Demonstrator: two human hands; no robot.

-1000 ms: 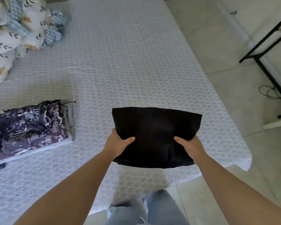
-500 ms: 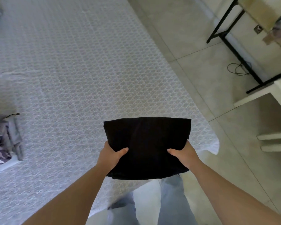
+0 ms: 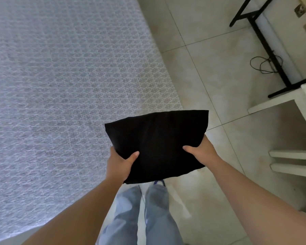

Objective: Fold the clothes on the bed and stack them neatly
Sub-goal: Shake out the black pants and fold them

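A folded black garment (image 3: 157, 144) hangs in the air over the bed's near right corner and the floor beside it. My left hand (image 3: 119, 164) grips its near left edge, thumb on top. My right hand (image 3: 201, 152) grips its near right edge the same way. The bed (image 3: 60, 85), covered in a white patterned spread, fills the left half of the view. No other clothes show on it.
Beige tiled floor (image 3: 210, 68) lies to the right of the bed. A black metal frame (image 3: 265, 43) with a loose cable (image 3: 265, 65) stands at the far right. White shelving (image 3: 293, 156) sits at the right edge. My legs in light jeans (image 3: 143, 214) are below the garment.
The view has swung right; the folded camouflage stack and the pillows have left the frame. Both hands have carried the black garment from above the bed to beyond its right corner.
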